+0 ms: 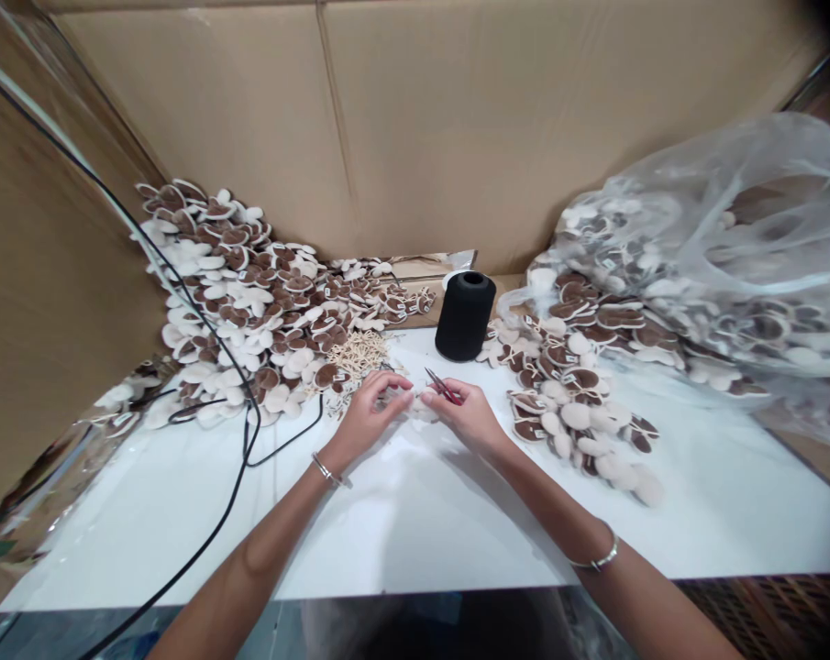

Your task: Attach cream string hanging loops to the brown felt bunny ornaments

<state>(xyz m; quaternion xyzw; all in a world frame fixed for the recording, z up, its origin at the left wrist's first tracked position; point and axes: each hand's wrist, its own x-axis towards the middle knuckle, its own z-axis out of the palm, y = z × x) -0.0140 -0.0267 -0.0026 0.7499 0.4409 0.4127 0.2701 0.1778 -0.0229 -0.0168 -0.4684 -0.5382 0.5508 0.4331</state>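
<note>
Black cable is trailing over white desk nr left hand, grip pinching small cream fabric piece; right hand is clasping red-handled snips w/ piece. Risk: blades so close to fingers could nick them or fabric.

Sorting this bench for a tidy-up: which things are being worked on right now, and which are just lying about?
In hand:
left hand and right hand on a pale plush piece
red snips in right hand

Lying about:
black thread cone
left pile
plastic bag
black cable
</note>
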